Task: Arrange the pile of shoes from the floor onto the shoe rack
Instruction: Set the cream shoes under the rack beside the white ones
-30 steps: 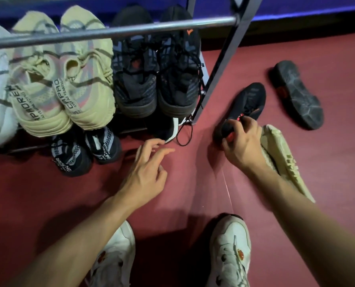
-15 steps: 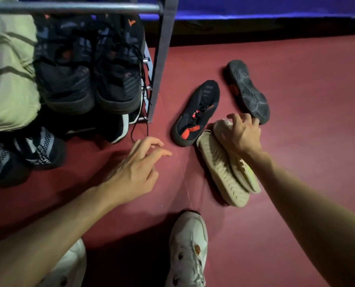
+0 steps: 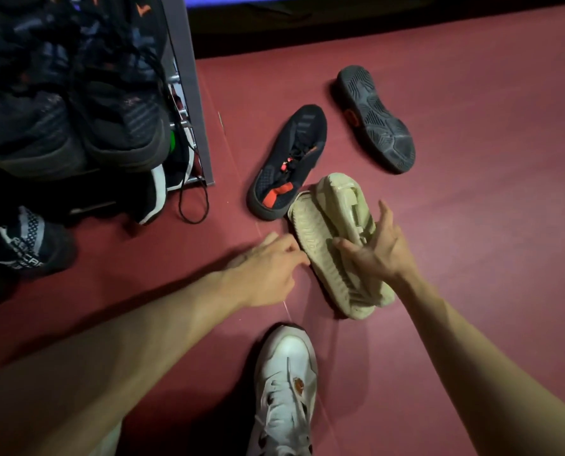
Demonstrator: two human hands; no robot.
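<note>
Now your right hand (image 3: 378,250) sits on the pair of cream shoes (image 3: 332,245), which lie soles-up and side by side on the floor, one partly over the other; half a second ago that hand only touched their toe end, and a second ago it was on the black shoe with the orange tongue (image 3: 289,162). Your thumb and fingers are spread across the soles, pressing on them, not yet closed around either shoe. Your left hand (image 3: 268,269) has come across from the rack side and now reaches toward the nearer cream sole, fingers loosely curled, holding nothing; whether it touches the sole edge you cannot tell. That suggests you are gathering the cream pair as the next to go up, probably one shoe per hand. Just beyond them the black shoe lies on its side, touching the cream toes, and its mate (image 3: 375,118) lies sole-up, apart, further out. The shoe rack (image 3: 189,90) stands at left, its shelves already filled near this end with dark shoes, a lace (image 3: 192,205) trailing to the floor. The floor (image 3: 472,225) is smooth dark red, dimly lit, with a dark wall base and a blue strip behind. Your own white shoe (image 3: 286,383) stands below the hands.
</note>
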